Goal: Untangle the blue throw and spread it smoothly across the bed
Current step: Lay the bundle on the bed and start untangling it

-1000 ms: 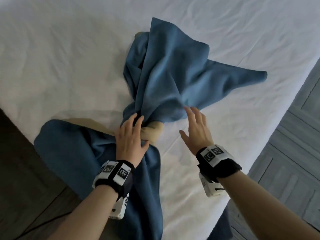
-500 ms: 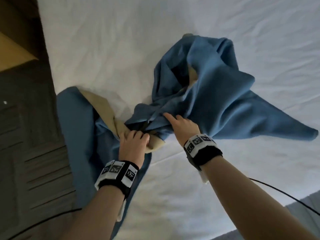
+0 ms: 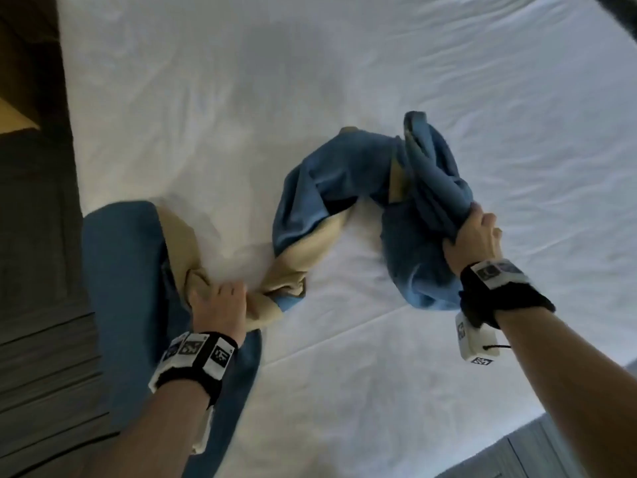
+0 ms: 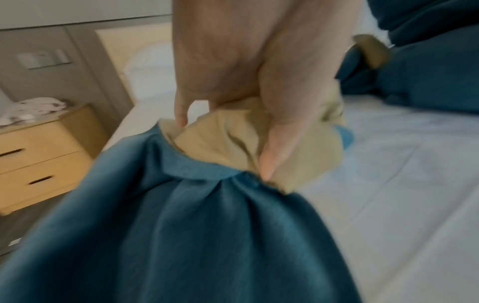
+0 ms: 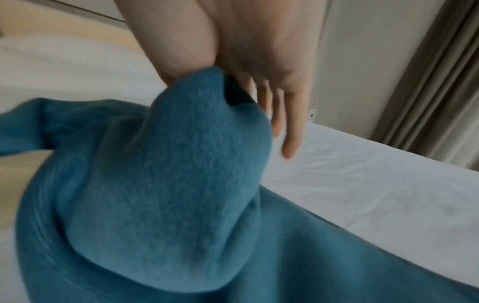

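Observation:
The blue throw with a tan underside lies twisted across the white bed, one end hanging over the bed's left edge. My left hand grips a bunched tan fold near that edge; in the left wrist view the left hand has its fingers curled round the tan cloth above the blue throw. My right hand grips a thick blue bundle at the right, lifted off the sheet. The right wrist view shows the right hand pinching the blue throw between thumb and fingers.
A dark floor runs along the bed's left side, and grey floor shows at the lower right corner. A wooden nightstand with drawers stands beyond the bed. Curtains hang at the far side.
My right hand, open a second ago, took hold of the blue bundle and pulled it to the right, stretching the throw out. The left hand closed on the tan fold and holds it.

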